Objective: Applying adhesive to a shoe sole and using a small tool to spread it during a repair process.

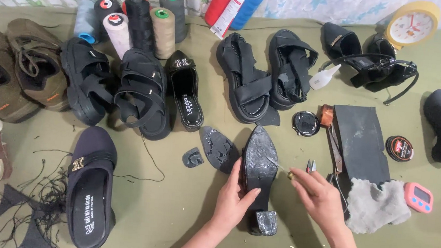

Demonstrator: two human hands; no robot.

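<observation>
Across the olive-green cloth-covered table [174,213] I see black sandals and thread cones lined along the far edge, with open cloth only toward me. At the centre lies the upturned black pointed-toe heeled shoe [260,164], which my left hand [234,199] clamps at its waist. I judge steady pressure there helps while my right hand [320,196], fingers pinched together on a small brass-tipped applicator [290,174], works near the sole's right edge, just clear of the small pliers [311,167].

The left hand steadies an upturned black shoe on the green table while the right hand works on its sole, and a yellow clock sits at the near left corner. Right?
Not quite. The head view shows the clock at the far right corner. The rest holds: left hand on the shoe, right hand at its sole.
</observation>
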